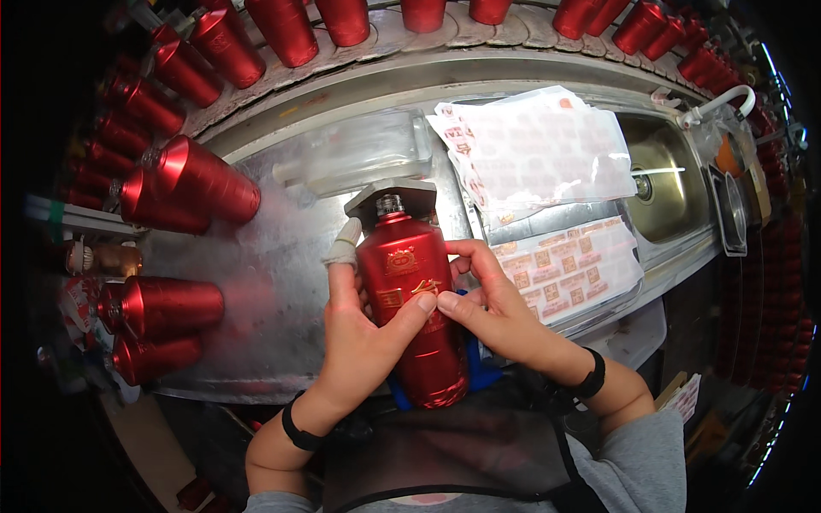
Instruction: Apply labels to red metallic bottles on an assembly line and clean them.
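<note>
Glossy red bottle with bare threaded neck [425, 344] — centre of frame, between both hands, neck toward top. Left hand [359, 333] clamped on bottle's left side, right hand [502, 315] on its right; thumbs nearly meet on front. Gold crest-like emblem [401, 261] on upper front; gold characters below, partly covered. Metallic red sheen, faceted base — brushed-metal tabletop [265, 316] beyond.

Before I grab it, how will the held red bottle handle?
Probably stiff: the red bottle shows no dents under the left hand or right hand. Its shiny, smooth-looking sides may be slippery. Stood up and pushed high, it could tip, being taller than wide.
</note>
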Available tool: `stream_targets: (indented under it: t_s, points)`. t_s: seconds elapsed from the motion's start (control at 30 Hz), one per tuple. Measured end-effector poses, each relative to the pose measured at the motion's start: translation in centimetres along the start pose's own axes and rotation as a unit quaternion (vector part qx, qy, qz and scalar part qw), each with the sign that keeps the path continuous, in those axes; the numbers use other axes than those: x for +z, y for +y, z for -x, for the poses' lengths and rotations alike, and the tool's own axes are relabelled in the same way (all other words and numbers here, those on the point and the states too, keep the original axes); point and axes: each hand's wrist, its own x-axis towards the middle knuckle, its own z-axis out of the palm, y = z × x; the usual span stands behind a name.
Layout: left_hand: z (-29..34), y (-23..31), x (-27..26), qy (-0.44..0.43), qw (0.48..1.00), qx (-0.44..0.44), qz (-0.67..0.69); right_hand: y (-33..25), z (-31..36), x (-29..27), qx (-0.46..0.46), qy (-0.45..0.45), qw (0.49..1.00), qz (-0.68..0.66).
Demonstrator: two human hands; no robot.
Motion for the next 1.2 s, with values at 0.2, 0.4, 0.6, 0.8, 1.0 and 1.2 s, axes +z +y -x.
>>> stream_targets:
  t_s: [0.2, 0.4, 0.6, 0.8, 1.0, 1.2]
  points:
    - [-0.1, -0.4, -0.4, -0.010, 0.996, -0.004, 0.087, -0.4, 0.5, 0.0, -0.050, 0.020, 0.992, 0.117]
    - [-0.2, -0.5, -0.4, -0.017, 0.995, -0.009, 0.101, -0.5, -1.2, 0.1, -0.027, 0.037, 0.995, 0.083]
    - [-0.3, -0.7, -0.8, -0.030, 0.993, -0.007, 0.116, -0.8, -0.8, -0.2, -0.018, 0.024, 0.993, 0.117]
    - [-0.5, -0.8, -0.5, -0.012, 0.993, -0.018, 0.112, -0.3, -1.4, 0.0, -0.031, 0.031, 0.995, 0.091]
    - [-0.4, -1.1, -1.0, -0.025, 0.992, -0.003, 0.126, -1.2, -1.0, 0.1, -0.007, 0.024, 0.992, 0.128]
    - [0.3, -1.4, -1.3, -0.035, 0.990, -0.014, 0.133, -0.5, -0.8, -0.4, 0.026, -0.008, 1.000, 0.001]
